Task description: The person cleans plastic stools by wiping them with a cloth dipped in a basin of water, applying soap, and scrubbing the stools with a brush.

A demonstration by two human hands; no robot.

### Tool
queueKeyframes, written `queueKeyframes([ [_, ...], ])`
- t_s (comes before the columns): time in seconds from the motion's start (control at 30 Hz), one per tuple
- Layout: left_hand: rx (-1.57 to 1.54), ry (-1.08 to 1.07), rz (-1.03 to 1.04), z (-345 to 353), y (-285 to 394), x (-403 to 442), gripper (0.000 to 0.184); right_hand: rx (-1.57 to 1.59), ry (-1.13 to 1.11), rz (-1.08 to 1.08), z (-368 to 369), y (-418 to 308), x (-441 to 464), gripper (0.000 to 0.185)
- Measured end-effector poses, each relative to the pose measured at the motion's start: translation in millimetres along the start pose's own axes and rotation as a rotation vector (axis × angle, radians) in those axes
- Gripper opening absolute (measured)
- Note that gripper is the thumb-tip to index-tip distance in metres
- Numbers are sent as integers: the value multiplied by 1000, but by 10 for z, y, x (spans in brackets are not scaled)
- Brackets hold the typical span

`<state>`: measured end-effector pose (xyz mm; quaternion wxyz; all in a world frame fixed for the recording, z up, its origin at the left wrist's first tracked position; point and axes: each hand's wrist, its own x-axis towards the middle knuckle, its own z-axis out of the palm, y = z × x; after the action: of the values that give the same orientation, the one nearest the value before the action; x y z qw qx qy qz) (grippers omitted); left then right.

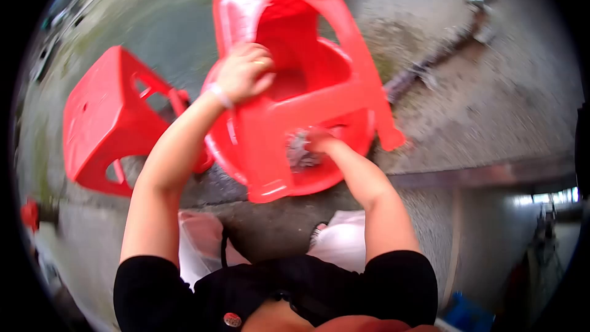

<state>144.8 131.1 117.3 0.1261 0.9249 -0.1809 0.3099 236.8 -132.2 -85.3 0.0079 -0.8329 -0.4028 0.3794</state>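
Gripping the stool point(319, 99), which lies on its side over the basin point(326, 183) beneath it, the left hand point(246, 75) has probably a light, stiff but slippery load, best held by a leg point(261, 157), while the right hand point(319, 140), nearer the knees point(337, 237), holds a grey wad point(301, 149).

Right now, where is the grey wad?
In the head view, the grey wad is near the picture's centre, in the right hand, seen between legs of the central red stool.
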Motion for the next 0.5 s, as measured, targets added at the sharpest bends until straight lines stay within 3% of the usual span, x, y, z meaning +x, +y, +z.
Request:
queueKeyframes([
  [0.03, -53, 81, -22, 20, -33, -22, 21, 141, 1, 48, -130, -105, -201, 36],
  [0.1, -89, 335, -150, 156, -171, -204, 37, -10, 96, -54, -351, -249, -500, 38],
  [0.2, -126, 638, -673, 579, -752, -700, 59, 203, 284, -39, -701, -506, -1158, 46],
  [0.23, -267, 650, -842, 669, -942, -820, 67, 240, 375, -122, -745, -475, -1261, 47],
  [0.27, -637, 572, -1042, 667, -960, -811, 78, 287, 411, -131, -792, -444, -1312, 47],
  [0.33, -934, 369, -1015, 562, -937, -745, 88, 285, 662, -206, -877, -476, -1438, 41],
  [0.37, -1043, 643, -1096, 407, -440, -491, 89, 276, 701, -194, -871, -474, -1440, 38],
  [0.5, -598, 488, -1109, 523, -543, -549, 105, 175, 797, -164, -976, -575, -1501, 27],
])
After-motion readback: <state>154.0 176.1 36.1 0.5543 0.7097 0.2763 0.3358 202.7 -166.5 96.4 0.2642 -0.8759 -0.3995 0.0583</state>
